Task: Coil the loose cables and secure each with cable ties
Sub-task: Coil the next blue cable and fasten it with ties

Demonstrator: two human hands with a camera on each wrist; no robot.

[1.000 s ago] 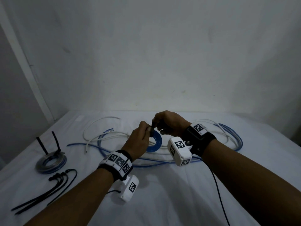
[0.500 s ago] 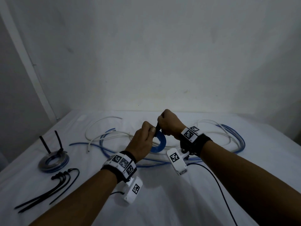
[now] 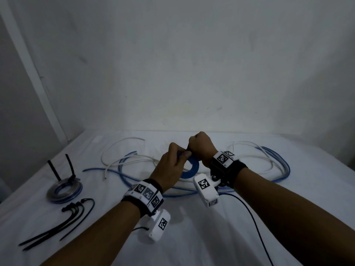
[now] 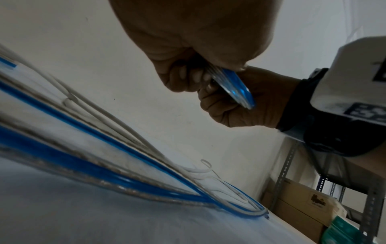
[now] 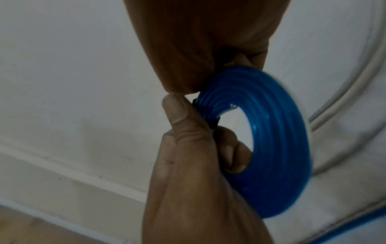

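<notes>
Head view: we see both hands raised above the white sheet [image 3: 192,237], meeting over a small blue cable coil [image 3: 192,168]; the left hand [image 3: 171,166] pinches the coil's near-left rim, and the right hand [image 3: 201,146] is fisted around a black cable tie [image 3: 187,148] at the coil's top. Loose white and blue cables [image 3: 269,162] sprawl beyond and to the right of the hands, while a finished tied coil [image 3: 63,191] and spare black ties [image 3: 57,225] lie well to the left of the left forearm. Left wrist view: the left fingers [image 4: 183,77] curl round the coil [image 4: 238,89], seen edge-on, with the right hand [image 4: 246,105] just behind it; if that pinch slackens while the tie is being drawn, we judge the turns could spring apart. Right wrist view: the left thumb [image 5: 179,112] presses the tie band [image 5: 213,122] against the stacked blue turns [image 5: 277,148], and the right hand [image 5: 198,41] closes on the tie's tail above. The head of the tie is hidden, so we cannot tell whether it has locked. A slanted pull might cinch only some turns, or drag the coil out of the pinch.
</notes>
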